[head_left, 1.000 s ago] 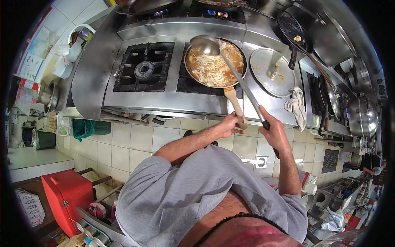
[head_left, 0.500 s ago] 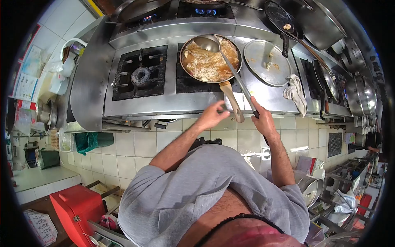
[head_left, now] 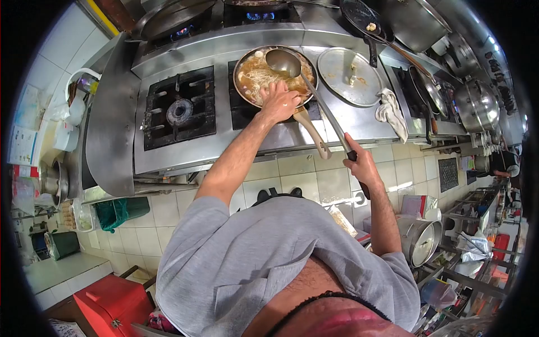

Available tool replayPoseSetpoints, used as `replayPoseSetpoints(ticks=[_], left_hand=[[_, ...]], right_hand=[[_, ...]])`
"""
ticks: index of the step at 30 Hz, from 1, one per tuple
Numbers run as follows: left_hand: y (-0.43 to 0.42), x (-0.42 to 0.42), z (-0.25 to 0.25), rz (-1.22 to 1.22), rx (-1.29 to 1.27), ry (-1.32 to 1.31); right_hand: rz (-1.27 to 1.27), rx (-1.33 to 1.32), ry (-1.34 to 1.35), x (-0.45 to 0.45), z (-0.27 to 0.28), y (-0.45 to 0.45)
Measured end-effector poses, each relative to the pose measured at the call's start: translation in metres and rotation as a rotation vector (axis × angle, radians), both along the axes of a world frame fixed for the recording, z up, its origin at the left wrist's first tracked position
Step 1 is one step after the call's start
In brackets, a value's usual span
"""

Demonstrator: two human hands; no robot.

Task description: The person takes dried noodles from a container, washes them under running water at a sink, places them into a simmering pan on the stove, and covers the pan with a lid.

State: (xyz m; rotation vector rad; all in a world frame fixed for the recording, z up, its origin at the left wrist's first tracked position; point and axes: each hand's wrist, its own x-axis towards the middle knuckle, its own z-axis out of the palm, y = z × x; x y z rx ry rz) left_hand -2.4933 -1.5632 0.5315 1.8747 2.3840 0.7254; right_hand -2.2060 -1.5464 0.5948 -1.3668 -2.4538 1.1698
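A frying pan [head_left: 238, 92] of brown broth with pale, noodle-like strands [head_left: 255, 78] stands on the middle burner. My left hand [head_left: 278, 103] is over the pan's near side. Its fingers are bent and bunched on the strands, and the fingertips are partly hidden. My right hand [head_left: 361, 167] is wrapped round the black grip of a long metal ladle [head_left: 328, 112]. The ladle's bowl rests in the broth at the far side of the pan. The pan's beige handle [head_left: 312, 133] points toward me, between my hands, touched by neither.
An unlit burner [head_left: 179, 111] lies left of the pan. To the right are a round lid [head_left: 337, 84] and a crumpled cloth [head_left: 391, 114]. Lit blue flames [head_left: 260, 16] show under pans at the back. A small black pan [head_left: 359, 22] sits at the back right.
My left hand has moved forward from beside the pan handle onto the strands in the pan. My right hand still holds the ladle, its bowl in the pan.
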Motion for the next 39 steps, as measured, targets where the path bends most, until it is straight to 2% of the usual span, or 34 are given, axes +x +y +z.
replayPoseSetpoints(ticks=[1, 3, 5, 6, 9, 10, 11, 13, 14, 16, 18, 20, 22, 23, 25, 26, 28, 29, 31, 34, 35, 37, 39], left_hand=[[0.010, 0.000, 0.002, -0.019, -0.115, 0.039], [0.030, -0.003, -0.002, -0.017, -0.168, 0.048], [0.049, -0.004, -0.005, 0.006, -0.319, 0.029], [0.062, -0.006, -0.026, 0.045, -0.355, 0.107], [0.063, 0.000, -0.025, 0.048, -0.405, 0.045], [0.059, 0.002, -0.005, 0.033, -0.438, -0.065], [0.052, 0.003, 0.015, 0.045, -0.434, -0.060], [0.034, -0.002, 0.050, 0.107, -0.318, -0.576], [0.047, -0.024, 0.004, -0.098, -0.025, -0.851], [-0.006, -0.006, 0.068, -0.288, 0.278, -1.232], [-0.045, 0.004, 0.109, -0.610, 0.517, -1.400], [-0.074, 0.011, 0.144, -0.920, 0.594, -1.318], [-0.106, 0.024, 0.174, -0.997, 0.590, -1.415], [-0.107, 0.029, 0.170, -1.175, 0.757, -1.327], [-0.109, 0.030, 0.186, -1.398, 0.807, -1.056], [-0.110, 0.030, 0.194, -1.508, 0.833, -0.928], [-0.124, 0.032, 0.204, -1.558, 0.766, -0.788], [-0.138, 0.046, 0.209, -1.376, 0.806, -1.040], [-0.150, 0.052, 0.212, -1.185, 0.833, -1.276], [-0.151, 0.046, 0.203, -1.237, 0.702, -1.173], [-0.148, 0.048, 0.188, -1.204, 0.725, -1.242], [-0.140, 0.042, 0.152, -0.901, 0.494, -1.452], [-0.118, 0.045, 0.094, -0.600, 0.250, -1.417]], right_hand=[[0.000, 0.003, 0.004, 0.001, 0.002, 0.002], [0.038, 0.122, 0.051, 0.006, 0.005, 0.007], [0.006, 0.109, 0.077, 0.012, 0.004, 0.012], [-0.027, 0.093, 0.101, 0.016, 0.003, 0.015], [-0.068, 0.041, 0.148, 0.024, 0.001, 0.025], [-0.010, 0.129, 0.222, 0.027, -0.007, 0.032], [0.001, 0.132, 0.231, 0.031, -0.011, 0.038], [-0.007, 0.108, 0.231, 0.031, -0.011, 0.045], [-0.002, 0.087, 0.216, 0.030, -0.010, 0.048], [-0.017, 0.018, 0.176, 0.022, -0.001, 0.049], [-0.020, -0.064, 0.114, 0.017, -0.002, 0.048], [-0.010, -0.150, 0.221, 0.009, -0.008, 0.048], [0.004, -0.197, 0.147, 0.000, -0.003, 0.043], [0.003, -0.224, 0.086, -0.006, -0.002, 0.043], [0.024, -0.231, 0.022, -0.010, -0.007, 0.049], [0.102, -0.047, 0.012, -0.011, -0.005, 0.050], [0.220, 0.235, 0.028, -0.013, -0.006, 0.053], [0.222, 0.234, 0.025, -0.016, -0.006, 0.052], [0.243, 0.372, 0.009, -0.024, -0.007, 0.051], [0.282, 0.466, -0.093, -0.033, -0.008, 0.053], [0.319, 0.503, -0.177, -0.034, -0.006, 0.054], [0.305, 0.479, -0.167, -0.032, 0.013, 0.051], [0.312, 0.469, -0.126, -0.024, 0.023, 0.039]])
